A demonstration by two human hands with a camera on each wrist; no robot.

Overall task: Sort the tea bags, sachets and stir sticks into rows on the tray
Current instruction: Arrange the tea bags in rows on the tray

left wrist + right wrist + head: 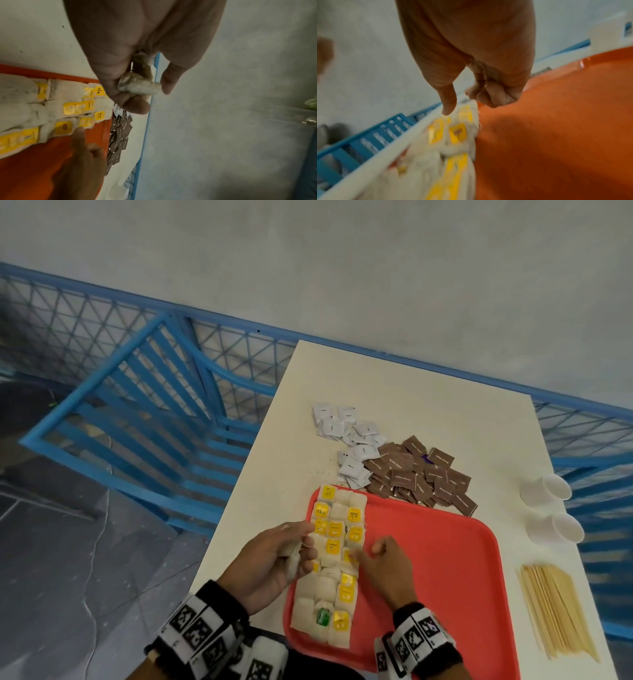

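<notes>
Wrists with marker bands nearest the lens; above them the left hand (274,559) hovers at the red tray's (445,542) left edge, fingers (109,75) curled round a small bunch of spare tea bags (139,85). Right hand (383,566) over the laid tea-bag rows (330,563), thumb out towards a yellow tag, other fingers curled in; whether they pinch a bag I cannot tell (right wrist view blurred). Rows run along the tray's left side, bags touching, one green tag near the close end. White sachets (349,443) and brown sachets (421,474) heaped on the tabletop (428,398) beyond the tray; stir sticks (555,607) well apart at right, untouched. Judgement: tea-bag stage, early overall. To do well: feed one bag at a time from left hand, set it flat, tag up, edges butted, without dragging neighbours.
</notes>
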